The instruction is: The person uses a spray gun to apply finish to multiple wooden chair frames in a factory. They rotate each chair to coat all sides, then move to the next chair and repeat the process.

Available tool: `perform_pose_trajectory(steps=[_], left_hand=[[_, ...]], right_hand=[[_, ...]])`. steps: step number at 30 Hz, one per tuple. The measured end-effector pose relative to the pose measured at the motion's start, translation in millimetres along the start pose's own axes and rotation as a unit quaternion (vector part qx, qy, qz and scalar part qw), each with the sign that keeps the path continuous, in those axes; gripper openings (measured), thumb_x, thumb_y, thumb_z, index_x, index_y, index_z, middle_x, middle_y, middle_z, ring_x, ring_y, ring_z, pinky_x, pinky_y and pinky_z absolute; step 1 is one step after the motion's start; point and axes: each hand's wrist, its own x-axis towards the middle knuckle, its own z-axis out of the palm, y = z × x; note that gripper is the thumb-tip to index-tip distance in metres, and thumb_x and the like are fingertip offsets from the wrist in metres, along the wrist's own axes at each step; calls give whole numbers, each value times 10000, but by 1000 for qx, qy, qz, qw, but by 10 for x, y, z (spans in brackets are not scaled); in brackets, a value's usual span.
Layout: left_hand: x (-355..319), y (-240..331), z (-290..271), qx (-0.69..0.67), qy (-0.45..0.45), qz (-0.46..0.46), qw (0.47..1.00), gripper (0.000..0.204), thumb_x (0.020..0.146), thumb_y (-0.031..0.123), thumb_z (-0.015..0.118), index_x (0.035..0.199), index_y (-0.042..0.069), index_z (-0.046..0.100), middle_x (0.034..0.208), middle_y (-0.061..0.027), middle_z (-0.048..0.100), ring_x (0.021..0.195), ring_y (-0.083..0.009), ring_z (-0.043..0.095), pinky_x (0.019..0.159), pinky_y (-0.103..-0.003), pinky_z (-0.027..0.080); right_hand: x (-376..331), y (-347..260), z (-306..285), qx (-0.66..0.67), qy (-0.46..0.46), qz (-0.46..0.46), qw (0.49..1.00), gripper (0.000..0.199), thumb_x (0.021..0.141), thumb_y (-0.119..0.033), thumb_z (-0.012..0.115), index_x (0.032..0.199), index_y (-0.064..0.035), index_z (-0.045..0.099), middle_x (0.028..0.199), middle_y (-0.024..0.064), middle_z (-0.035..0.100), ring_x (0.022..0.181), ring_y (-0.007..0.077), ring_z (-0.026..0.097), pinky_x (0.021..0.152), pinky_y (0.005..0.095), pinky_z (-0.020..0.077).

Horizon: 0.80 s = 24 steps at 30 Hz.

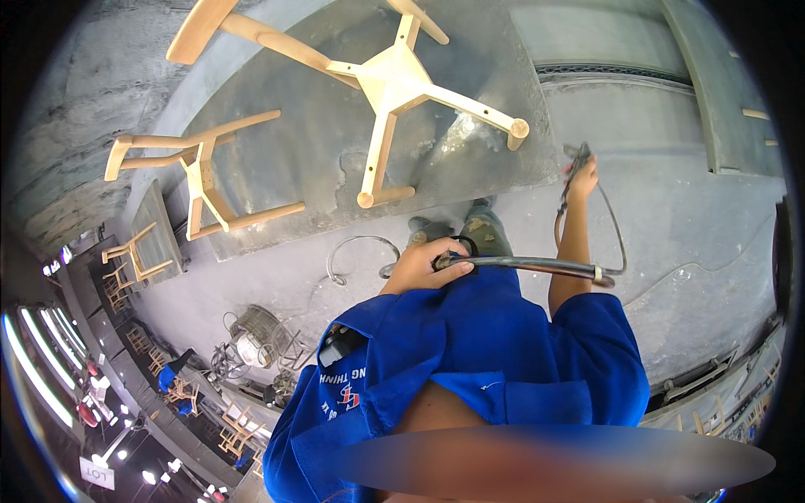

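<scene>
Spray gun of dark metal (577, 159) sat in the person's right hand (584, 178), held out at the far right, just off the right edge of a grey, paint-crusted work platform (319, 142). The right hand was closed around the gun's grip, with the arm stretched forward and nearly straight, bare below a blue work-shirt sleeve (597, 335). A thick black rubber hose (528, 266) ran from under the gun back toward the body, its long axis lying almost level from right to left across the front of the person. The left hand (423, 267) was curled around the hose's near left end, close to the waist, fingers wrapped over it. On the platform, to the left of the gun and slightly farther away, lay an upturned pale bare-wood chair frame (392, 84), legs splayed outward; its nearest leg end pointed right, toward the gun. The right hand was clearly the nearer of the two to that frame. A second, similar pale wooden chair frame (197, 172) lay farther left on the platform. A loop of thin grey wire (356, 251) rested on the grey floor just left of the left hand. More chair frames stood stacked at the far left.
</scene>
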Motion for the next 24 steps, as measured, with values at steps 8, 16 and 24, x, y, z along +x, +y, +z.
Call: perform_pose_trajectory(steps=[8,16,24], left_hand=[[314,329,145,-9,35,38,999,358,880,411,768,1039,96,710,924,-90,742,844,-253,718,758,-325,533],[268,244,245,23,67,14,997,350,880,408,768,1057,112,710,869,-96,737,769,-274,716,710,-343,538],[135,165,182,28,83,-25,996,369,872,433,768,1072,130,703,857,-93,734,765,-300,719,706,-363,543]], right_hand=[[-15,-1183,679,267,-285,52,919,657,1022,-594,215,1105,-77,612,795,105,662,679,241,653,441,298,365],[133,-821,1260,276,-221,50,934,596,1038,-558,257,1072,-63,588,806,129,676,648,258,652,437,336,379],[270,-90,971,212,-92,91,969,656,1031,-629,263,1134,-72,593,811,108,681,639,238,665,465,352,398]])
